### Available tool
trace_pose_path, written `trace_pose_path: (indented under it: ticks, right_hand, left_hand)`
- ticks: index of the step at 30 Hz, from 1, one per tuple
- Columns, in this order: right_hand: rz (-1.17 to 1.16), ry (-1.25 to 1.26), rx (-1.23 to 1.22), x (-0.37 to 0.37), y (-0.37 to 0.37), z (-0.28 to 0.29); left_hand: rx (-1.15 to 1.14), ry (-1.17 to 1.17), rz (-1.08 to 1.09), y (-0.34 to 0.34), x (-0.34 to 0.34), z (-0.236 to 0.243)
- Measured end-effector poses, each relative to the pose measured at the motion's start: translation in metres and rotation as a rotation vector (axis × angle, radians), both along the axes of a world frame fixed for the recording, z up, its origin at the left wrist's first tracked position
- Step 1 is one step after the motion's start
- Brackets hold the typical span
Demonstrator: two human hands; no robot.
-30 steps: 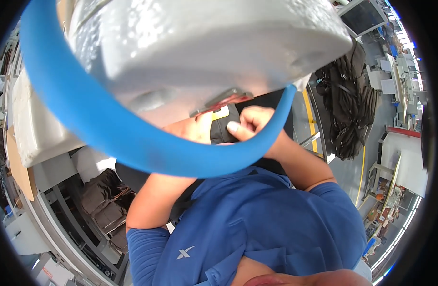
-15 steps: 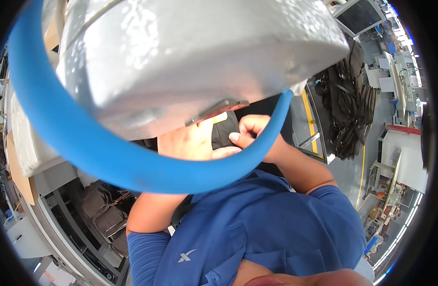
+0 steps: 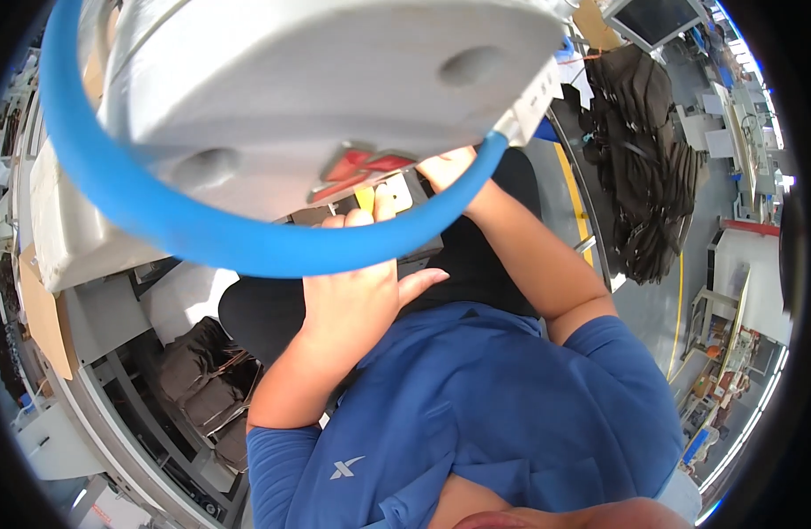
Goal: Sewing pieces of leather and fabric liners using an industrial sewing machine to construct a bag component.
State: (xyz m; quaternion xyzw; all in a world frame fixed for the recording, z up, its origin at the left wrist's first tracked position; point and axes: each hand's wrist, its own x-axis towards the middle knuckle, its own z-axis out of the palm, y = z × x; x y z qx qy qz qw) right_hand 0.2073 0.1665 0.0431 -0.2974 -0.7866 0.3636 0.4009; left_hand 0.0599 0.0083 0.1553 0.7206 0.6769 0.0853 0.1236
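A large pale grey machine head (image 3: 273,132) with a red emblem hangs across the upper view, and a thick blue hose (image 3: 246,242) loops in front of it. My left hand (image 3: 352,304) lies palm down below the machine, its thumb stretched out and its fingers reaching forward. The hose covers part of it. Beyond its fingertips show a yellow piece (image 3: 364,198) and a light metal plate (image 3: 400,193). Farther forward and right, my right hand (image 3: 449,166) reaches beside the plate, its fingers mostly hidden by the machine. Whether it holds anything cannot be seen.
Dark brown cloth pieces (image 3: 639,167) hang in a heap at the right, beside a monitor (image 3: 654,22). More dark folded pieces (image 3: 202,375) lie low at the left, by a metal frame. A white padded block (image 3: 79,220) stands at the left edge.
My right hand has moved forward from the black piece it was pinching to beside the metal plate. My left hand has flattened, thumb spread. The machine and hose sit higher in view.
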Motion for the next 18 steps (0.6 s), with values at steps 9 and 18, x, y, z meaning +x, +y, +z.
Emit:
trace_pose_path:
  ticks: [9, 18]
  right_hand:
    - [-0.111, 0.108, -0.639, 0.014, -0.049, 0.013]
    - [-0.023, -0.065, -0.589, 0.024, -0.068, 0.040]
  left_hand:
    - [0.582, 0.028, -0.169, -0.021, 0.004, -0.064]
    - [0.730, -0.198, -0.227, -0.024, 0.005, -0.066]
